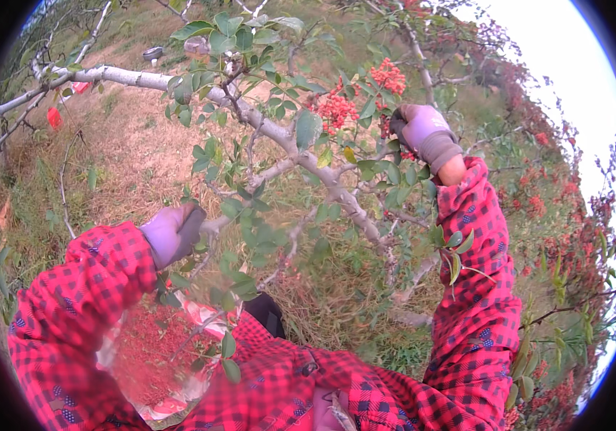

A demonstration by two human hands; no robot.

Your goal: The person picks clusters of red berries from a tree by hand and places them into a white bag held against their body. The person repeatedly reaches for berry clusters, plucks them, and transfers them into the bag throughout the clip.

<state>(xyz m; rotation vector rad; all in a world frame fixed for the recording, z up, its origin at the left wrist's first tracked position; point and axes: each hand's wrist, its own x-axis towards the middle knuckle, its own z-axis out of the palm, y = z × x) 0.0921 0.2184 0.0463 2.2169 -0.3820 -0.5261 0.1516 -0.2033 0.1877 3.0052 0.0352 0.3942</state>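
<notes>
My left hand (175, 235), in a purple glove with dark fingers, is closed around a thin grey branch (216, 222) at the left. My right hand (425, 130), gloved alike, is raised at the upper right. Its fingers curl down over a small red berry cluster (385, 127) among leaves; the fingertips are hidden. Just left of it hang fuller clusters of red berries, likely Sichuan pepper: one cluster (336, 110) lower, another (388, 77) higher. Below my left arm, a bag (178, 401) holds a heap of picked red berries (149, 350).
A thick pale limb (264, 125) crosses in front of me and forks into thorny-looking twigs. Leafy sprigs (243, 285) hang close above the bag. More berry-laden bushes (537, 204) line the right. Dry grass (335, 307) covers the ground, and a red object (54, 118) hangs at the left.
</notes>
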